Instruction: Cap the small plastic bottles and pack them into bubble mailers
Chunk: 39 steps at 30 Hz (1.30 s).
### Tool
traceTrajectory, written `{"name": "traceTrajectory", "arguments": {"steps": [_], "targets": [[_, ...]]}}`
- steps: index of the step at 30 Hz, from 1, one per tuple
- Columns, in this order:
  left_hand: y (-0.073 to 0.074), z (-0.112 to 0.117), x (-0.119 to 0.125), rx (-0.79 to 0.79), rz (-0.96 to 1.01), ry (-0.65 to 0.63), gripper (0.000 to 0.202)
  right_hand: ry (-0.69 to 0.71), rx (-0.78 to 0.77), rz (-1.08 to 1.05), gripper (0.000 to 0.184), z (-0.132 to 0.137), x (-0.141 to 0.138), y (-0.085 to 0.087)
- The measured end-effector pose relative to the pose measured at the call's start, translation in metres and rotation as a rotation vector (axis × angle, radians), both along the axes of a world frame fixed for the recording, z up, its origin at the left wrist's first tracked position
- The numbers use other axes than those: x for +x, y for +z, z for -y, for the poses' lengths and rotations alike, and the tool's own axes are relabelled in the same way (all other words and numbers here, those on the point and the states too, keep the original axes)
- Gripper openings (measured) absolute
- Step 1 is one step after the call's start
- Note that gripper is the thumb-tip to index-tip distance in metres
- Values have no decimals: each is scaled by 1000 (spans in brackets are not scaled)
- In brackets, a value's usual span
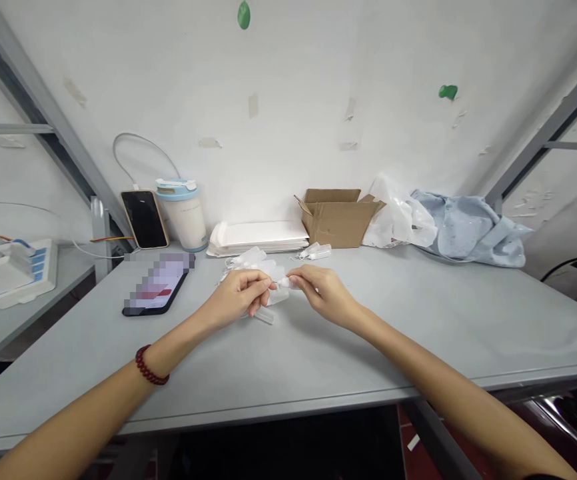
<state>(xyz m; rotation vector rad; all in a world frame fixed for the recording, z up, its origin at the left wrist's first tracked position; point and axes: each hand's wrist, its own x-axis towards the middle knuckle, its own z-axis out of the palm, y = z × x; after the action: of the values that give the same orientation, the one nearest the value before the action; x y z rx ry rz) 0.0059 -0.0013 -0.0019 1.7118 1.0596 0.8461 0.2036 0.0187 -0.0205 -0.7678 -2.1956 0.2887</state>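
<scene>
My left hand [241, 293] and my right hand [321, 290] meet over the middle of the grey table [368, 347]. Both pinch a small clear plastic tube [282, 283] between their fingertips, one at each end. A second clear tube [264, 315] lies on the table just under my left hand. A pile of several more clear tubes [256, 261] lies just behind the hands. My left wrist wears a dark red bead bracelet [148, 367].
A phone [156, 288] lies flat left of the hands; another phone [144, 219] leans at the wall beside a white jar [183, 213]. Flat white bags [261, 237], a cardboard box [336, 217], two loose tubes [315, 252], a plastic bag [398, 217] and blue cloth [468, 227] line the back.
</scene>
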Motion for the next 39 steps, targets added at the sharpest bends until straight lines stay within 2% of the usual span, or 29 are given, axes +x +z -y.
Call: {"name": "traceTrajectory", "arguments": {"steps": [7, 31, 39], "targets": [[-2, 3, 1, 53, -82, 15, 28, 26, 4, 7, 23, 1, -2, -5], [-3, 8, 8, 1, -114, 19, 21, 43, -36, 42, 24, 2, -1, -9], [-6, -8, -5, -78, -55, -1, 25, -3, -193, -7, 28, -6, 0, -4]]}}
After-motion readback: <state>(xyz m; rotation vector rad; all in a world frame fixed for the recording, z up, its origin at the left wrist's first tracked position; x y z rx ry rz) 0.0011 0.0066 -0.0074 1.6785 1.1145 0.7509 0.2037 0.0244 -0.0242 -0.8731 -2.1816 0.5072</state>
